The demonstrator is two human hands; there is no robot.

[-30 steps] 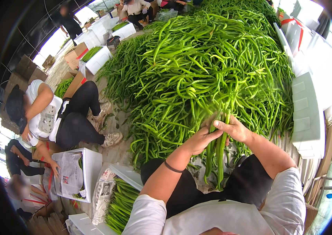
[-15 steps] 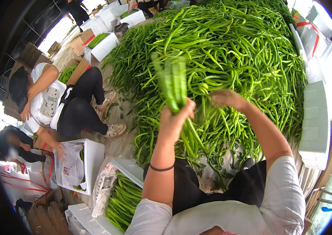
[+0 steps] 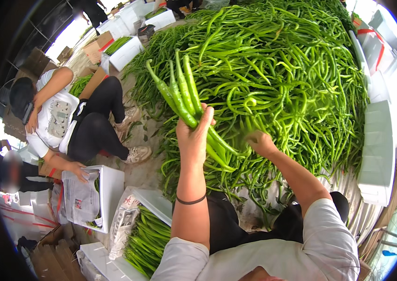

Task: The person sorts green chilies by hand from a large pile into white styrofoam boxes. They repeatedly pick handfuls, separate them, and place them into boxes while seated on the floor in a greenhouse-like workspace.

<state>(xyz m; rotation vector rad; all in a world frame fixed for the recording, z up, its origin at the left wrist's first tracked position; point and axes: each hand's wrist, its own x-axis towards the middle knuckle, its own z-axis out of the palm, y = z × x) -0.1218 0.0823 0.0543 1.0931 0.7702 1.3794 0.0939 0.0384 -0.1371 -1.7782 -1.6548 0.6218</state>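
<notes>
My left hand (image 3: pixel 193 136) is wrapped round a small bunch of long green chili peppers (image 3: pixel 175 96). Their stem ends fan out above the fist, and the thin ends stick out below it, toward the right. Low over the near side of a big heap of the same peppers (image 3: pixel 273 61) is my right hand (image 3: pixel 261 143), its fingers curled in. Blurred green shapes lie by those fingertips, so what they grip, if anything, is hidden.
Near my left elbow stands a white foam box with peppers (image 3: pixel 149 239), paper draped on its edge. Left of it, a seated co-worker (image 3: pixel 58 112) rests a hand on another foam box (image 3: pixel 114 196). Foam boxes (image 3: pixel 376 145) line the right side. Cartons (image 3: pixel 99 47) stand far left.
The bunch in my left hand has tilted left and its peppers have spread apart. My right hand has moved down and nearer to me, fingers curled. The co-worker's lower hand shifted slightly.
</notes>
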